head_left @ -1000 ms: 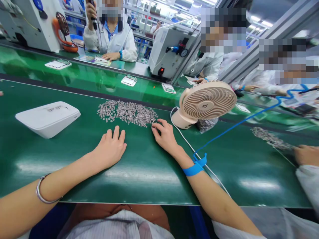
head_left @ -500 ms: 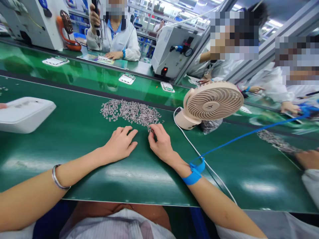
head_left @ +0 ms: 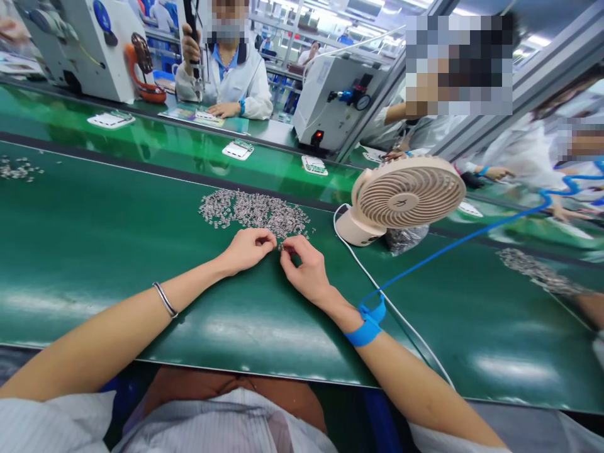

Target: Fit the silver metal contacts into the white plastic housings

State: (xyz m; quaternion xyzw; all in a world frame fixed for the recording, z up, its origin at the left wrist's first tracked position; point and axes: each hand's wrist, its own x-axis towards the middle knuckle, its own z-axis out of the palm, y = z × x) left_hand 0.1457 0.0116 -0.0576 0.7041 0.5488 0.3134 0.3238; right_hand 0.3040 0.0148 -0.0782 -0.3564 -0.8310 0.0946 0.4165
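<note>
A pile of small silvery metal pieces (head_left: 257, 211) lies on the green work surface (head_left: 117, 251) just beyond my hands. My left hand (head_left: 249, 250) is closed in a pinch at the pile's near edge; whatever its fingertips hold, if anything, is too small to make out. Almost touching it, my right hand (head_left: 306, 267) pinches a small metal piece (head_left: 282, 246) between thumb and fingers. A blue wrist strap (head_left: 365, 328) circles my right wrist, and a metal bangle (head_left: 165, 300) is on my left forearm.
A beige fan (head_left: 401, 198) stands right of the pile, its white cable (head_left: 401, 324) running toward me. A blue cord (head_left: 453, 245) stretches right from my strap. Beyond, a green conveyor (head_left: 174, 141) carries white panels (head_left: 238, 150). Co-workers sit across and to the right.
My left hand has moved right and forward to my right hand, its spread fingers now pinched. The white tray-like box at the left is out of view. My right hand stays nearly still.
</note>
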